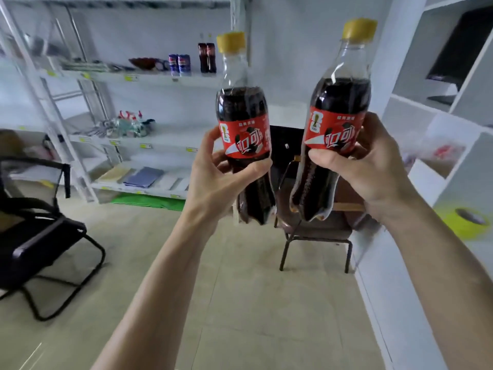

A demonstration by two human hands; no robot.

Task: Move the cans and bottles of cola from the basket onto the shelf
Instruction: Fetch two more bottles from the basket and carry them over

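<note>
My left grip (213, 166) clasped one cola bottle (244, 134), my right grip (360, 161) another bottle (336, 129), both mid-frame at their labelled waists; they looked full, heavy, slick and rigid.

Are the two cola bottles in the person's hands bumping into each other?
Apart. The head view shows the chair and floor between the left bottle and the right bottle.

Open floor (240, 303) leads to the shelf (149, 78); a black chair (40, 236) stands left, a stool (317, 236) right.
</note>
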